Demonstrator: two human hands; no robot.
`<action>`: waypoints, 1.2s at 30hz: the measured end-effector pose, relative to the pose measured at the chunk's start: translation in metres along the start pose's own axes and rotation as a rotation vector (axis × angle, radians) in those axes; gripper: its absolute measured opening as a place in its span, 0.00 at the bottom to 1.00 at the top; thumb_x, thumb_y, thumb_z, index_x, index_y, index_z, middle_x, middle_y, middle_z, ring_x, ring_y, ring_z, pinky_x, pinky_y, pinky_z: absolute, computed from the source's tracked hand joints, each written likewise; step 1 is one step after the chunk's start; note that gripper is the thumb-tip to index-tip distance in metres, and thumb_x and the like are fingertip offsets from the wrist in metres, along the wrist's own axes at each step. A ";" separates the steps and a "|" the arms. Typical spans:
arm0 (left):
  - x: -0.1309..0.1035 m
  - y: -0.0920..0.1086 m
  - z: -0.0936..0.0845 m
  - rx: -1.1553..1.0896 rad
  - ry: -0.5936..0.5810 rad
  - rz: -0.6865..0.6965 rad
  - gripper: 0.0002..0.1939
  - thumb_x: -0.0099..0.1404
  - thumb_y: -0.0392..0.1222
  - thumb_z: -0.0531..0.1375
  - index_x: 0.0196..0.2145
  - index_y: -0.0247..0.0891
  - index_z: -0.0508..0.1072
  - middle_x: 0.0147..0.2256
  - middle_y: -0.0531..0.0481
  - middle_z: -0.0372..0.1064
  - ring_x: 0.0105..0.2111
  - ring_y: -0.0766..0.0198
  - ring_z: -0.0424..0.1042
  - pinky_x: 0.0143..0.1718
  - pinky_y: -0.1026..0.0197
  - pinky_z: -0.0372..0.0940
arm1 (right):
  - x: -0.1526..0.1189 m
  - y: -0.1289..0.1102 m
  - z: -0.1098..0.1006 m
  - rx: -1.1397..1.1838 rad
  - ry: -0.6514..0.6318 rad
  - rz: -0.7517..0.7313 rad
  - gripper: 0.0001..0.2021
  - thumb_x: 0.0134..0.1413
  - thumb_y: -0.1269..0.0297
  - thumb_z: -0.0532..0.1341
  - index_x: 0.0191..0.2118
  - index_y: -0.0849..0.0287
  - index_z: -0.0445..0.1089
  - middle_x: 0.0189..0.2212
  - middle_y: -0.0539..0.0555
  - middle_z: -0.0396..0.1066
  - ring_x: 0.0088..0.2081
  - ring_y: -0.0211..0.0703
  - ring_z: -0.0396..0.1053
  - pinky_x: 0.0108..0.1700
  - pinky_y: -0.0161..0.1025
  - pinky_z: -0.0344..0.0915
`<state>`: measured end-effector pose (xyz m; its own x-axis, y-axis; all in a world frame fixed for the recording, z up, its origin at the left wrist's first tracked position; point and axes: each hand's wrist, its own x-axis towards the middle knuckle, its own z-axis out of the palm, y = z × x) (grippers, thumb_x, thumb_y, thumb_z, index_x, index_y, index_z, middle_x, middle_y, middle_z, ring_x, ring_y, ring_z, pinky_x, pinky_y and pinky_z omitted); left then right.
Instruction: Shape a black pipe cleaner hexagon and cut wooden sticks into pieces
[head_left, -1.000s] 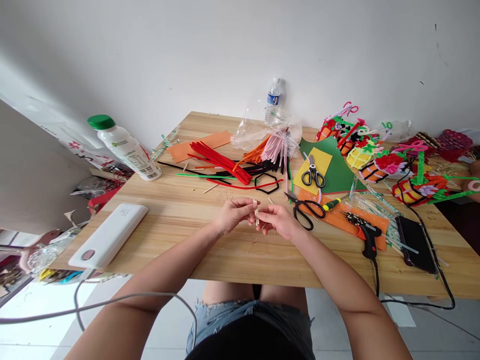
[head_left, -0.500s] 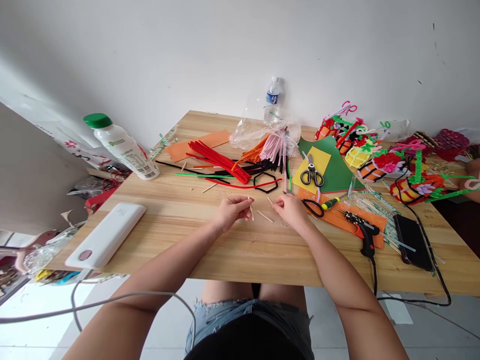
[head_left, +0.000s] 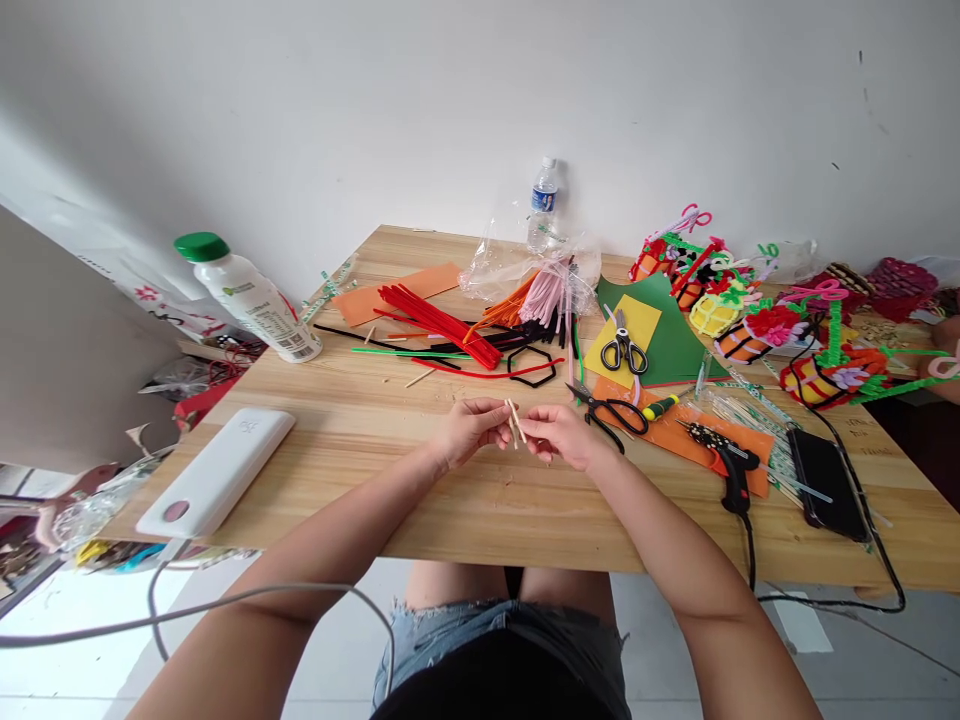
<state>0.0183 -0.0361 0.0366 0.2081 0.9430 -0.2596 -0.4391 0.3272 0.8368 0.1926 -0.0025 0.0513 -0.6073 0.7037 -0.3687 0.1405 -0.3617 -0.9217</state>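
Over the middle of the wooden table [head_left: 315,500], my left hand [head_left: 478,432] pinches a short pale wooden stick [head_left: 513,425] between thumb and fingers. My right hand [head_left: 561,436] is closed close beside it, its fingertips at a second short stick [head_left: 520,430]. The two pieces stand side by side, almost upright, and seem to touch. Black-handled scissors [head_left: 616,408] lie just beyond my right hand. Past my hands are a black hexagon [head_left: 531,367] of pipe cleaner and a bundle of red pipe cleaners [head_left: 442,325].
A white power bank [head_left: 217,470] and a green-capped bottle [head_left: 251,305] occupy the left. On the right lie a glue gun [head_left: 731,465] with its cord, a phone [head_left: 827,485], a screwdriver [head_left: 661,406] and smaller scissors [head_left: 624,350]. Colourful pipe-cleaner baskets [head_left: 761,330] stand behind.
My right hand has moved left from the scissors, uncovering them, and meets my left hand. The loose sticks between my hands have left the table; sticks are now held together.
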 end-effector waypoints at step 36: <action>-0.005 0.005 0.004 0.043 0.020 0.027 0.20 0.43 0.48 0.72 0.29 0.29 0.75 0.18 0.50 0.70 0.18 0.68 0.68 0.20 0.65 0.63 | -0.002 0.002 0.008 0.024 -0.041 -0.012 0.16 0.42 0.53 0.67 0.29 0.61 0.67 0.25 0.52 0.72 0.24 0.37 0.70 0.21 0.31 0.62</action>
<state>0.0188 -0.0397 0.0440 0.1795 0.9525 -0.2460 -0.4066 0.2996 0.8631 0.1876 -0.0094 0.0510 -0.6407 0.6825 -0.3516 0.1143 -0.3681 -0.9227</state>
